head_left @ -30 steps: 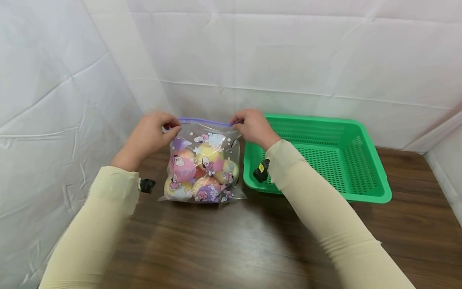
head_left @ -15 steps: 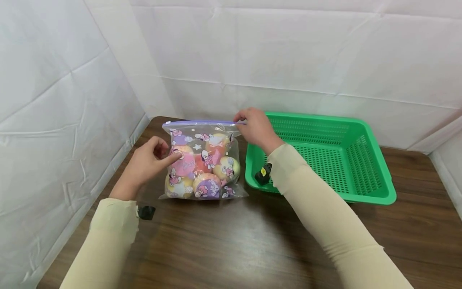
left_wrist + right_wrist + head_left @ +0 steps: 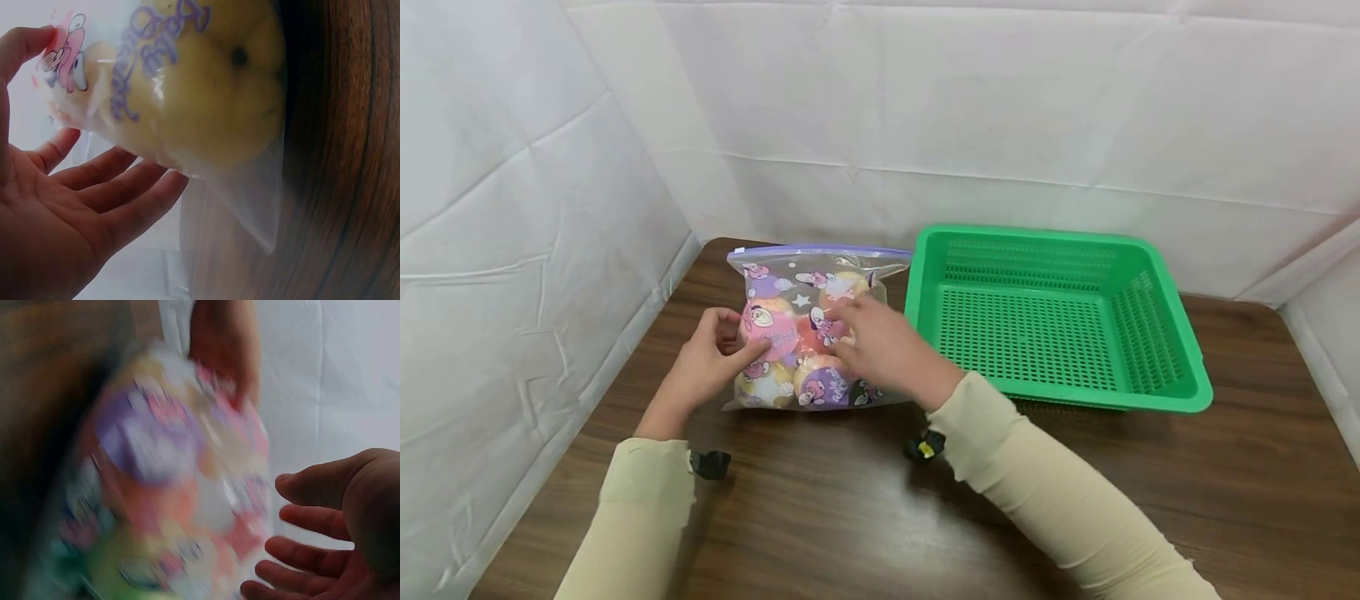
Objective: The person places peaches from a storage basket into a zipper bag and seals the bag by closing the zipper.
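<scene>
A clear zip bag (image 3: 802, 301) with pink and purple cartoon prints stands on the table, its purple slider strip along the top. Round yellow and reddish fruits fill it; a yellow fruit (image 3: 212, 106) with a dark spot shows close in the left wrist view. My left hand (image 3: 702, 360) is at the bag's left side, thumb over the front and fingers extended along the side. My right hand (image 3: 891, 348) reaches across the bag's right front. In the right wrist view, the fingers of my right hand (image 3: 319, 550) are spread beside the blurred bag.
A green plastic basket (image 3: 1180, 333) with perforated walls stands right of the bag. White cloth (image 3: 880, 108) hangs behind and at the left of the brown wooden table (image 3: 850, 500).
Both hands have let go of the bag's top strip. The left hand came down to the bag's left side first; the right then moved down and left onto its front.
</scene>
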`<state>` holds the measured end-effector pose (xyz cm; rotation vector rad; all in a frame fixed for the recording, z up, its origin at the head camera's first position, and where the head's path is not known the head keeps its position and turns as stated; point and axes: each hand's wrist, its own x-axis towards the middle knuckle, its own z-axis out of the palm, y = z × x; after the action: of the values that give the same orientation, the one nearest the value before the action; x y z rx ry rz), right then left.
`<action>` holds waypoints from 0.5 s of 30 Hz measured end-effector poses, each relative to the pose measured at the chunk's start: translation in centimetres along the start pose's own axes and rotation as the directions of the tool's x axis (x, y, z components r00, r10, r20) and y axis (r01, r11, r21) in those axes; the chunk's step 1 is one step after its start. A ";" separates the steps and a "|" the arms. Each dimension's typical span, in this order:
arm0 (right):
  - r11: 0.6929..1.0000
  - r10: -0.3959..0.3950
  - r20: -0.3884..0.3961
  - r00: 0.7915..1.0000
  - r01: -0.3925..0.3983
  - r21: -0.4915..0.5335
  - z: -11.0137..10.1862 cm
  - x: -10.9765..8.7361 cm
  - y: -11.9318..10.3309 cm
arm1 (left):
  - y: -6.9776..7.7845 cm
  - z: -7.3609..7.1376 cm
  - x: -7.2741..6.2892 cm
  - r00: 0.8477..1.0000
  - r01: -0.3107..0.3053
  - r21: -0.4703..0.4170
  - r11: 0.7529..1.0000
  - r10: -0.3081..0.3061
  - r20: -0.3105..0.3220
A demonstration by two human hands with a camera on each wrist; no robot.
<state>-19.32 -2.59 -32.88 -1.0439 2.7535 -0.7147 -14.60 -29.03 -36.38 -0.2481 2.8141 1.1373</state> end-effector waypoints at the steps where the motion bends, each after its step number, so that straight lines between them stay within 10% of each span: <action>1: 1.000 -0.015 0.004 1.000 0.015 -0.016 0.6 -0.1 -0.3 | 0.0 0.1 0.1 1.000 -0.001 -0.009 1.000 0.001 0.000; 15: 0.987 0.079 0.030 0.996 -0.074 -0.143 5.9 0.1 -0.3 | -0.6 0.6 1.6 0.999 -0.005 -0.033 0.999 0.004 -0.044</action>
<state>-17.60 -5.16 -37.96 -0.9590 2.8306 -0.4914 -16.09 -29.21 -37.41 -0.2724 2.8368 1.1948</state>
